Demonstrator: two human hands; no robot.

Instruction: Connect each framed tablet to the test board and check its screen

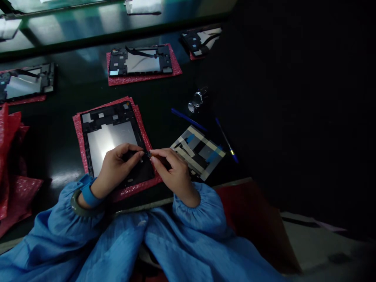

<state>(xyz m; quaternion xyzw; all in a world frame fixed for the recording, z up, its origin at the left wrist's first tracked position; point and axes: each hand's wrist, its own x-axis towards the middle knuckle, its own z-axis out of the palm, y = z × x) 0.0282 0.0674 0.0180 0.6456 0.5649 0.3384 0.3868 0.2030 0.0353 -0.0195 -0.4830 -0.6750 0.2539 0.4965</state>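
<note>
At the right edge of the black frame (113, 133), the right hand (177, 173) pinches a small part (149, 154); whether the left hand (116, 166) grips anything cannot be determined. The frame lies beneath the left, leftward of the right, long axis running forward.

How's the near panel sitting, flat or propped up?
Flat: the panel lies face-level on pink wrap, which shows past its edges.

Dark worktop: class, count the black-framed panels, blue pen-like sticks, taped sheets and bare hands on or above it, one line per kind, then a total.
Black-framed panels: 4
Blue pen-like sticks: 2
Taped sheet: 1
Bare hands: 2
Total: 9
</note>
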